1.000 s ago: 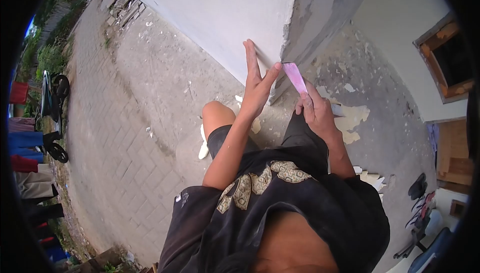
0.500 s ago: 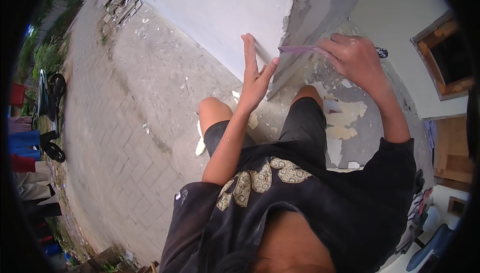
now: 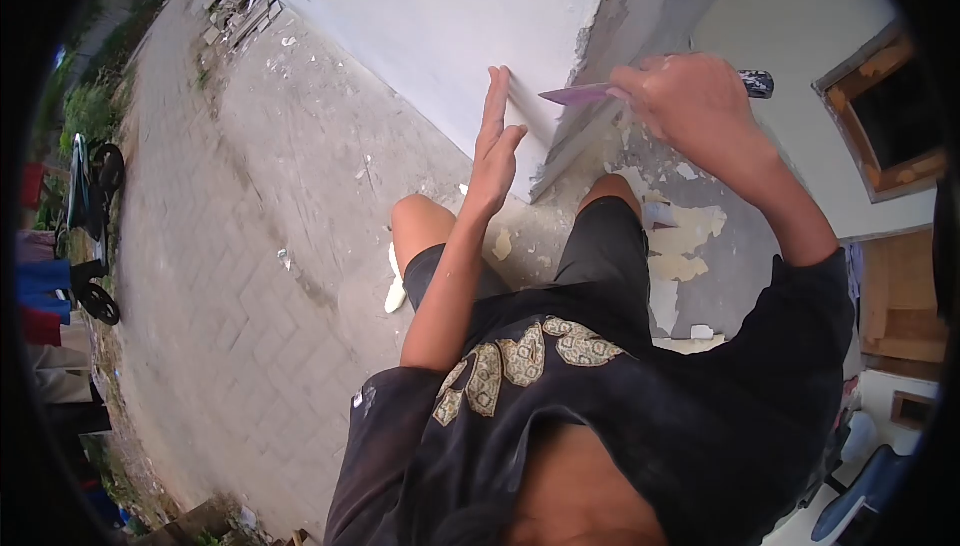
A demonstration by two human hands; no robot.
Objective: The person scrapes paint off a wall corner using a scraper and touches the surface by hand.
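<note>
My right hand point(image 3: 692, 96) is closed around a scraper point(image 3: 582, 94) with a thin purplish blade; the patterned dark end of its handle point(image 3: 757, 84) sticks out behind the hand. The blade lies across the wall's rough vertical corner point(image 3: 577, 66), its tip over the white face. Left of that corner, my left hand point(image 3: 495, 151) is open, its fingers stretched out along the white wall point(image 3: 440, 41). Whether its palm presses on the wall I cannot tell. Grey patches show on the corner's right-hand side, where the surface is worn.
Paint flakes point(image 3: 690, 226) lie on the floor by my right knee. Paving point(image 3: 240, 316) stretches to the left, with rubble point(image 3: 245, 16) along the far wall. Hanging clothes point(image 3: 45, 291) line the left edge. A wood-framed opening point(image 3: 885, 111) and a dark chair point(image 3: 860, 496) are at right.
The scraper has shifted left, its tip now past the corner over the white face. My left hand has drawn slightly left, its thumb closer to the fingers.
</note>
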